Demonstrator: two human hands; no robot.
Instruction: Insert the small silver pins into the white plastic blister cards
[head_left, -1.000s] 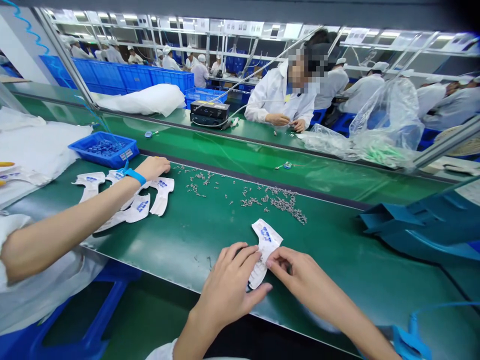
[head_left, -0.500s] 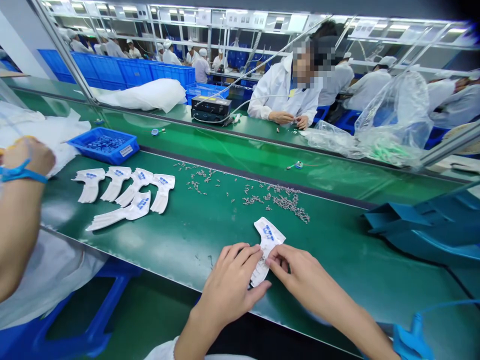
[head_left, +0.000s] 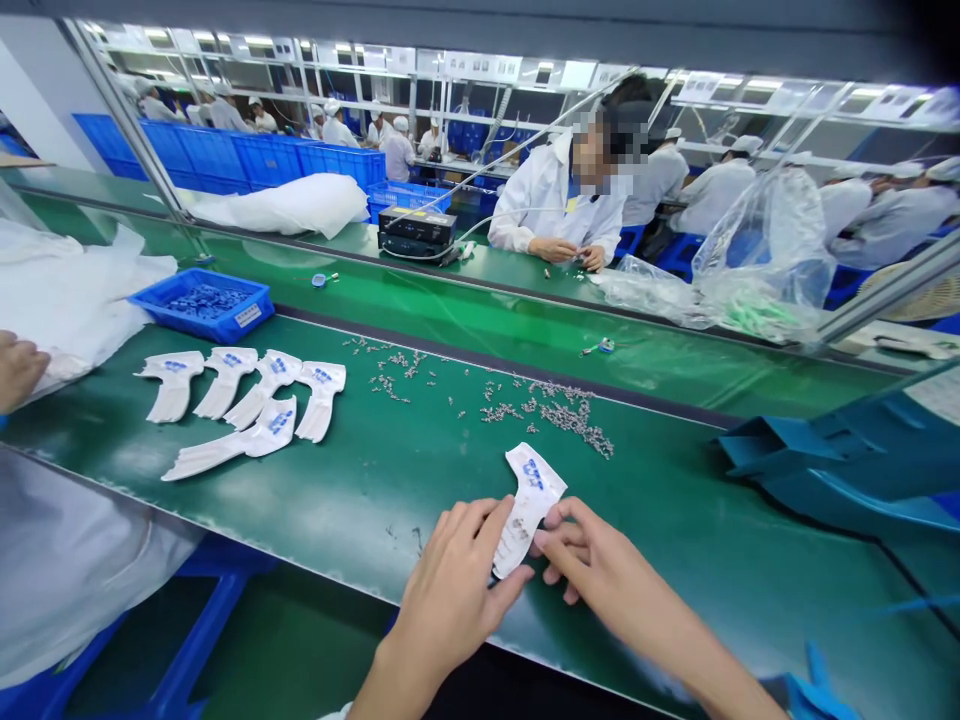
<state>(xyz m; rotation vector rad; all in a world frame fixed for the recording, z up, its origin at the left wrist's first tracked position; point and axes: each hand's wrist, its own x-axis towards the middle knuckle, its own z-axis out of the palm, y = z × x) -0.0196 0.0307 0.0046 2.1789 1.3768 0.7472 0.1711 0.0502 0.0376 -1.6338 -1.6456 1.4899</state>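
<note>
A white gun-shaped plastic shell half point(head_left: 529, 485) with blue parts in its wide end lies on the green bench in front of me. My left hand point(head_left: 463, 575) grips its narrow lower part, fingers along the left edge and thumb at the lower end. Small dark bits show inside the shell near my fingers. At the right edge is my right hand point(head_left: 589, 555), its thumb and index finger apart and the other fingers loosely curled; I see nothing between them. Beyond the shell lies a scattered pile of small metal screws point(head_left: 574, 415).
Several similar white shells point(head_left: 319, 400) lie to the left, below a blue tray point(head_left: 202, 305) of small blue parts. A teal chute-like piece point(head_left: 817, 460) stands at right. A neighbour's hand point(head_left: 19, 370) is at far left. Across the bench a person point(head_left: 562, 200) works near a black box point(head_left: 416, 235).
My right hand's fingers have parted and drawn slightly back from the shell. My left hand keeps its hold. The neighbour's arm at left has pulled back, mostly out of view. The view has tilted slightly.
</note>
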